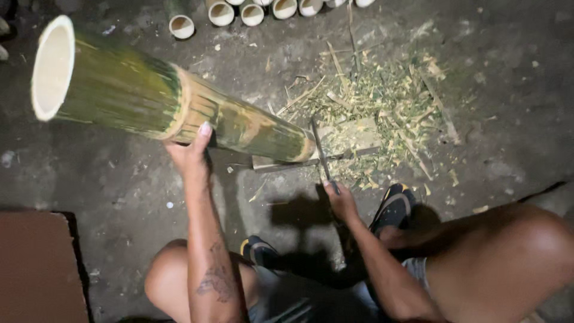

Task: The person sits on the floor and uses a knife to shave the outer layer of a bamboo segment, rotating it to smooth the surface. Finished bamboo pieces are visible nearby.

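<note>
A thick green bamboo section (131,96) lies tilted, its open cut end up at the left and its lower end resting on a flat wooden block (353,140). My left hand (190,152) grips the bamboo from underneath near its pale node ring. My right hand (341,200) is closed around the handle of a dark long-bladed knife (320,149), whose blade points up toward the bamboo's lower end, beside the block.
Green and tan bamboo shavings (388,98) litter the dark ground right of the block. Several cut bamboo tubes (251,12) stand in a row at the top. My feet in black-and-yellow shoes (394,206) are below. A brown board (36,269) sits bottom left.
</note>
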